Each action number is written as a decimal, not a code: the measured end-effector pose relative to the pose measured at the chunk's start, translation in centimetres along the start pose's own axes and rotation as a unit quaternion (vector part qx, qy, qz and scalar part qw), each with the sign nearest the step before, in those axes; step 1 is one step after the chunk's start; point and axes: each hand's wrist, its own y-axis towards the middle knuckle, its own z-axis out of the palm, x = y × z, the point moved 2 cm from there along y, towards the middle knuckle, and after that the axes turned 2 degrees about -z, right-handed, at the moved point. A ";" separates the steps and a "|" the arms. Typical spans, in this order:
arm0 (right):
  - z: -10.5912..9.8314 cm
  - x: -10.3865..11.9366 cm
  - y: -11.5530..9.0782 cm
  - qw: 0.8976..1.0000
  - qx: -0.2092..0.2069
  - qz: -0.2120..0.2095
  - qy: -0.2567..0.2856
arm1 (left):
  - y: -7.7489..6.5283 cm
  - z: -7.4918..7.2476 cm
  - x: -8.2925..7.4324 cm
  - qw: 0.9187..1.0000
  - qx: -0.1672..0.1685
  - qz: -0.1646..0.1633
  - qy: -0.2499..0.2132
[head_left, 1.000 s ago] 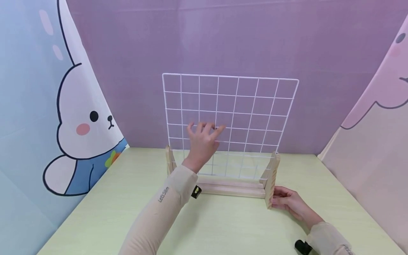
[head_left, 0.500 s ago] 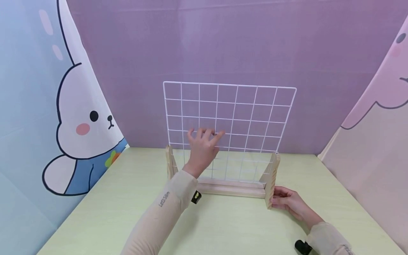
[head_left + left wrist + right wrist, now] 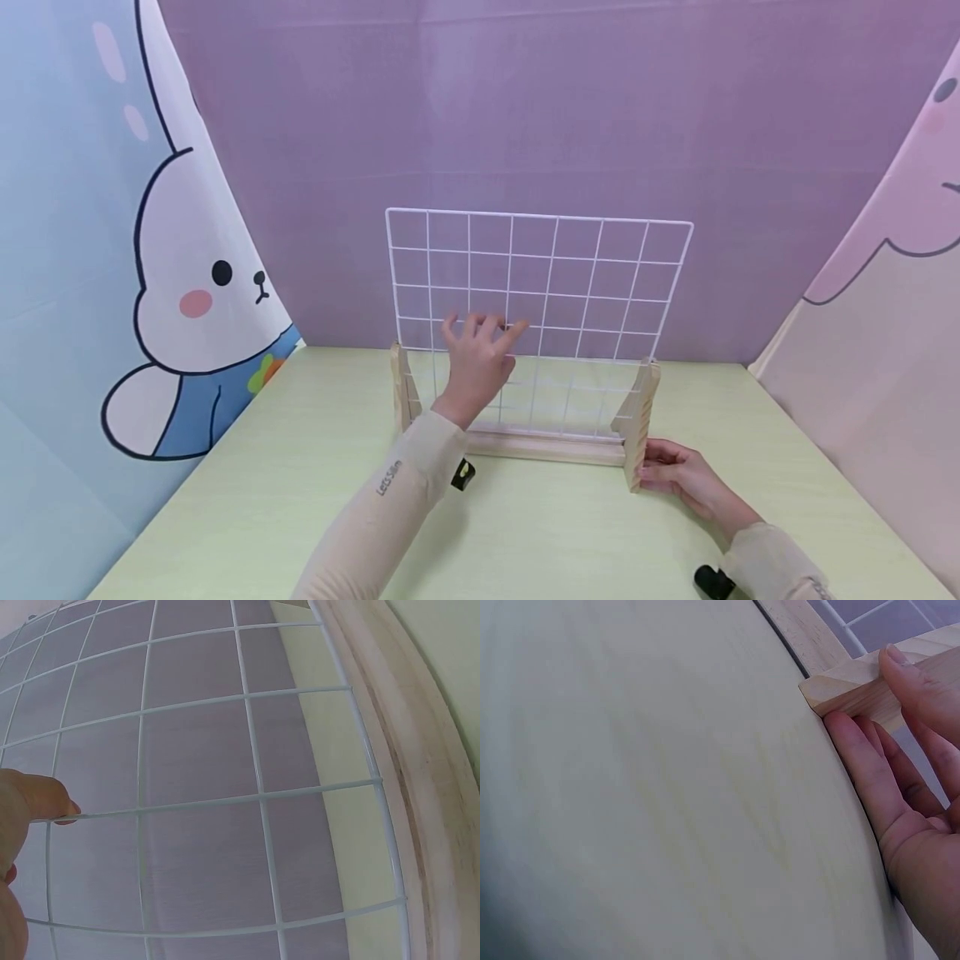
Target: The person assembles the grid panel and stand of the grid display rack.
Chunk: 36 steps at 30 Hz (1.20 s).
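Observation:
A white wire grid panel point(image 3: 552, 257) stands between the upright side pieces of a wooden stand point(image 3: 547, 450). My left hand point(image 3: 478, 367) grips the panel left of its middle, fingers curled at the wires. In the left wrist view, a fingertip bends over one wire of the grid point(image 3: 261, 795), whose bottom wire runs right along the wooden base point(image 3: 427, 795). At the stand's right side piece point(image 3: 636, 425), my right hand point(image 3: 678, 477) holds the lower front corner. The right wrist view shows the thumb on its edge and the other fingers against its outer face.
The stand rests on a pale yellow-green table point(image 3: 547, 533). Behind it hangs a purple backdrop point(image 3: 525, 100). Cartoon-printed panels flank the table, with a white rabbit point(image 3: 180, 275) on the left one. Black wrist cameras show near both sleeves.
The grid panel has slid down between the side pieces, its bottom wire now close at the base. My left hand has moved down with it. The right hand stays at the side piece.

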 end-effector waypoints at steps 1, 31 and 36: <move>0.0 0.0 0.0 1.000 0.001 0.000 0.001 | -0.1 0.1 0.0 1.000 -0.001 0.000 -0.001; -0.3 -0.1 -0.1 1.000 0.003 -0.001 0.002 | -1.1 0.5 -0.6 1.000 -0.018 -0.018 -0.005; -0.3 -0.1 -0.1 1.000 0.006 -0.001 0.003 | -1.2 0.4 -0.7 1.000 -0.016 -0.019 -0.009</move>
